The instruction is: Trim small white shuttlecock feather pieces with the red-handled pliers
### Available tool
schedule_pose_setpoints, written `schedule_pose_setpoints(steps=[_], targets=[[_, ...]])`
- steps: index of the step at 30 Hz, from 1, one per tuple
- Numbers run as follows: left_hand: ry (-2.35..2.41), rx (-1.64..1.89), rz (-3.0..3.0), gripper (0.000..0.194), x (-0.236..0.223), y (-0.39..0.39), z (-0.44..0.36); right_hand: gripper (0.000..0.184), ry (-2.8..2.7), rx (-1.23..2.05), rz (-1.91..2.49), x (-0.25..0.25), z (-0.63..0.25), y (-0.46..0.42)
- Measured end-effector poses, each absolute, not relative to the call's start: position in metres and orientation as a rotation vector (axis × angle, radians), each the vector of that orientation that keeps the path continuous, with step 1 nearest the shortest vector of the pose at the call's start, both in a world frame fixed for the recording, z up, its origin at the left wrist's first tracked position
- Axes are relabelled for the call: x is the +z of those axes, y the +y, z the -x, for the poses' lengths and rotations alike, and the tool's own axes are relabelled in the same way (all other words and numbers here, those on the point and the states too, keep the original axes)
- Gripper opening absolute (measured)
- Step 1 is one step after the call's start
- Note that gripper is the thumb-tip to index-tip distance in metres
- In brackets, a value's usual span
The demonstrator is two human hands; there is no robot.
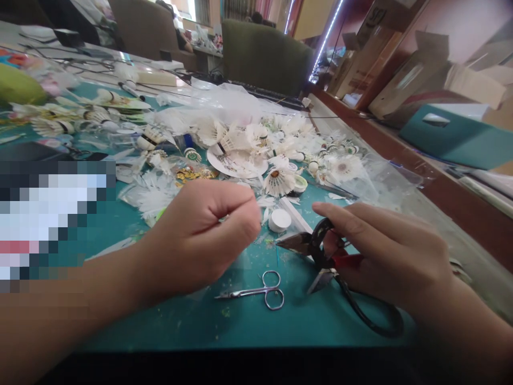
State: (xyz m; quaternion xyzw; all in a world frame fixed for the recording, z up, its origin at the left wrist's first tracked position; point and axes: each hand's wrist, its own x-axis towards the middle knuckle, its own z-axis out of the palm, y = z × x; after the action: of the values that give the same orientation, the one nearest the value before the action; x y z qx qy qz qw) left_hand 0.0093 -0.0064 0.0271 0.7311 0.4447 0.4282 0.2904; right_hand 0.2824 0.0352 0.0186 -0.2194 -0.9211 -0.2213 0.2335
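My left hand (200, 235) is curled into a loose fist over the teal mat (192, 321), fingertips pinched together; what they pinch is hidden. My right hand (385, 251) is closed on black-and-red pliers (320, 251), whose metal jaws point left toward the left hand. Small silver scissors (260, 291) lie on the mat just below and between the hands. A white cork cap (279, 220) sits beyond the pliers' tips. A white shuttlecock (279, 181) stands a little farther off.
Several shuttlecocks and loose feathers (152, 195) are heaped across the far mat with clear plastic bags (372, 179). A white plate (236, 163) sits among them. Cardboard boxes (404, 80) and a teal box (452, 136) line a wooden ledge on the right. Chairs (264, 56) stand behind.
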Motion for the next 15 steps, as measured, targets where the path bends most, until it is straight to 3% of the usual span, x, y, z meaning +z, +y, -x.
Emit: schedule_pose_setpoints(steps=[3,7,11,15], targets=[[1.157,1.196,-2.148,0.046,0.024,-0.007,-0.013,0.04,-2.45,-0.566,0.61,0.02,-0.281,0.036],[1.012,1.322,-2.341,0.017,0.017,-0.005,-0.014,0.04,-2.341,-0.597,0.614,0.024,-0.278,0.034],[0.735,0.967,-2.54,0.02,0.015,-0.008,-0.013,0.039,-2.305,-0.62,0.626,0.027,-0.276,0.032],[0.746,0.514,-2.741,0.017,0.018,-0.016,-0.016,0.036,-2.298,-0.6,0.655,0.026,-0.276,0.032]])
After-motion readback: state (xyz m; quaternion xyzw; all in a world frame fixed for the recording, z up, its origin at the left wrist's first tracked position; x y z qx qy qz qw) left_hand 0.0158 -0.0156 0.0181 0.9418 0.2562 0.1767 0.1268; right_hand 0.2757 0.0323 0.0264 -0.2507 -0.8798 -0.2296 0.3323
